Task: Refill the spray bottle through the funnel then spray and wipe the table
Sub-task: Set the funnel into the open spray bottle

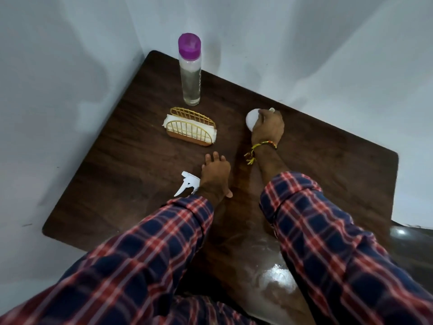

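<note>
My right hand (pixel 268 129) is closed over a white funnel (pixel 251 118) on the far middle of the dark wooden table (pixel 131 165); the funnel's round rim shows left of the fingers and its spout tip pokes out above them. My left hand (pixel 215 175) lies palm down nearer to me, fingers pointing away. The white spray trigger head (pixel 187 185) sticks out from under its left side. What is beneath the palm is hidden, and no spray bottle body is visible. A clear water bottle (pixel 191 73) with a purple cap stands upright at the far edge.
A gold wire napkin holder (pixel 191 127) with white tissues stands between the water bottle and my left hand. Pale walls close in behind and left of the table. A wet glossy patch (pixel 276 275) shines on the near part of the table.
</note>
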`<state>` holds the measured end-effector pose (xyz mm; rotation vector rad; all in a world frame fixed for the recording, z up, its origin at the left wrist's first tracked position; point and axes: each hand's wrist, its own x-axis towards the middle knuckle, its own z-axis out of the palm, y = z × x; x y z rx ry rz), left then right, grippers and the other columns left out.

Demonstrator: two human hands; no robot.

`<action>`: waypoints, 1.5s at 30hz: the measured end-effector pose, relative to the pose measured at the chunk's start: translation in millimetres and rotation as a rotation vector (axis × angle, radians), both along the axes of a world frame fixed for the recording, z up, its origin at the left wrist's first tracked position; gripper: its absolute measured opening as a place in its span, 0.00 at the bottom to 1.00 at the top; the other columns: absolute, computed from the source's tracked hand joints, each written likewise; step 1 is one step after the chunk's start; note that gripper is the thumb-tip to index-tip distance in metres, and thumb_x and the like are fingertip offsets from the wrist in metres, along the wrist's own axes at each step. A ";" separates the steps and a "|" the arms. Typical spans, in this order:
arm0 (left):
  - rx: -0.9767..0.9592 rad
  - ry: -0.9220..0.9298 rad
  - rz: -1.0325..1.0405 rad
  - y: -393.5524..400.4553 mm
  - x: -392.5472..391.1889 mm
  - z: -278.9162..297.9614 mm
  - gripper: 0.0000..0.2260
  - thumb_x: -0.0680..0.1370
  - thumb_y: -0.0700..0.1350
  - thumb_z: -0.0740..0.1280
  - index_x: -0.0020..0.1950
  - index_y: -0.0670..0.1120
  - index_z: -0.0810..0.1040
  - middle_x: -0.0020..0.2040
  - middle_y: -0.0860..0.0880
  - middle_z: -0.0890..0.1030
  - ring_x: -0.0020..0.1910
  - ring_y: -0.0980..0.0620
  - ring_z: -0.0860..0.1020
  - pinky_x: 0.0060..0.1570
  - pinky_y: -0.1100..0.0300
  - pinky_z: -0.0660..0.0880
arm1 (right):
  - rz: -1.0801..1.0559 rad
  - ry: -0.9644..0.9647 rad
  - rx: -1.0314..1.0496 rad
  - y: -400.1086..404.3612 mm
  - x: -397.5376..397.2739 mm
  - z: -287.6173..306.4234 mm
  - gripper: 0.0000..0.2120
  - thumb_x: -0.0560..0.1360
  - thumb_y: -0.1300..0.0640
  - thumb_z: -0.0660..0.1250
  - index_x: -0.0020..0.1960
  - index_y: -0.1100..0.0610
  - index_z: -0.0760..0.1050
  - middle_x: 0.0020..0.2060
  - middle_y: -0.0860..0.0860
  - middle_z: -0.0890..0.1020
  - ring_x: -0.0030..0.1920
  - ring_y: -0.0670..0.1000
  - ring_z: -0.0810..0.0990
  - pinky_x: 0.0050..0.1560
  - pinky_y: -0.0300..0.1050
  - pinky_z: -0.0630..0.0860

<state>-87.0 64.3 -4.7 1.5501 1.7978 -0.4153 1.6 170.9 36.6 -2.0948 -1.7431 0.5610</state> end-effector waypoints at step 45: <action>0.498 -0.591 -0.062 -117.0 168.0 70.3 0.25 0.71 0.57 0.74 0.65 0.48 0.78 0.59 0.51 0.82 0.55 0.52 0.81 0.53 0.56 0.79 | -0.096 0.323 -0.222 -212.6 241.4 75.7 0.15 0.77 0.55 0.66 0.59 0.63 0.77 0.56 0.59 0.81 0.55 0.58 0.79 0.51 0.47 0.76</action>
